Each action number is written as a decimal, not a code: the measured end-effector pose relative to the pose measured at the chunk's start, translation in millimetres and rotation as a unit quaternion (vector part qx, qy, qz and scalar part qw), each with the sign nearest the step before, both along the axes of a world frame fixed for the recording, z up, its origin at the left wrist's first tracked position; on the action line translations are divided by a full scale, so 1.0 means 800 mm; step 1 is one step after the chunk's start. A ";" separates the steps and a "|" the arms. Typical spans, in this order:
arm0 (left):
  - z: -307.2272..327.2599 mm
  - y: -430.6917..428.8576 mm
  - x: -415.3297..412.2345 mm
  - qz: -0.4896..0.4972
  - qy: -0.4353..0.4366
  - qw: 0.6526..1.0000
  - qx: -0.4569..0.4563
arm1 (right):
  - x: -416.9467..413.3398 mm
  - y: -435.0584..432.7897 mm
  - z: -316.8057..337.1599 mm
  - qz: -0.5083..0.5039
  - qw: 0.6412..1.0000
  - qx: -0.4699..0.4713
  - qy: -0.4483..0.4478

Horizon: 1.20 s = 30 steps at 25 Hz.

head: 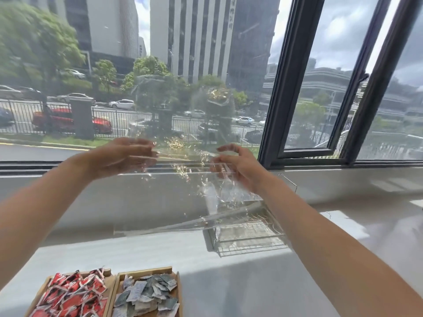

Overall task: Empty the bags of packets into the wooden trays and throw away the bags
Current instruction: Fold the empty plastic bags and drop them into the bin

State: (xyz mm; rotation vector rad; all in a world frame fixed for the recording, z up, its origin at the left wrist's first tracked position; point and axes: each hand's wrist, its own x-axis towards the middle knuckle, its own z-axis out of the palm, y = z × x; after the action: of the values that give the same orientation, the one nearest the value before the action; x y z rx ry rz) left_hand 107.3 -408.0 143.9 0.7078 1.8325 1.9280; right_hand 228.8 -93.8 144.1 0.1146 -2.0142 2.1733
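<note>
I hold a clear empty plastic bag (178,133) stretched up in front of the window. My left hand (123,156) grips its left side and my right hand (238,168) grips its right side; both are blurred. At the bottom left stand two wooden trays side by side. The left tray (107,274) is full of red packets (73,296). The right tray (146,271) is full of grey and white packets (146,294).
A wire basket (249,236) with crumpled clear plastic in it stands on the white counter (251,289) below my right hand. Behind it runs a white sill and a large window with dark frames (279,88), one pane tilted open.
</note>
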 end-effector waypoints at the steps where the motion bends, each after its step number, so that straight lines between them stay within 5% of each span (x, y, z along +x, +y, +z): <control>1: 0.001 -0.007 0.009 -0.013 0.004 1.000 -0.005 | 0.009 0.004 0.007 0.007 1.000 -0.014 0.004; 13: 0.058 -0.140 0.097 0.006 0.021 0.999 0.046 | 0.063 -0.086 0.056 0.081 0.991 -0.097 0.053; 18: 0.082 -0.195 0.109 0.116 0.114 0.986 -0.047 | 0.058 -0.126 0.076 -0.005 0.980 0.178 0.091; 26: 0.094 -0.220 0.121 -0.024 0.027 0.999 -0.021 | 0.057 -0.174 0.096 -0.047 0.967 0.208 0.142; 30: 0.096 -0.226 0.110 0.022 0.082 0.975 -0.207 | 0.048 -0.187 0.100 -0.010 0.959 0.242 0.144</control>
State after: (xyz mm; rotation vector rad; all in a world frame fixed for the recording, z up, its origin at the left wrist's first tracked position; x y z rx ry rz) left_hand 195.5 -588.6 220.8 0.7037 2.2712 1.4696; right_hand 267.5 -243.4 224.0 0.4437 -2.2986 1.4987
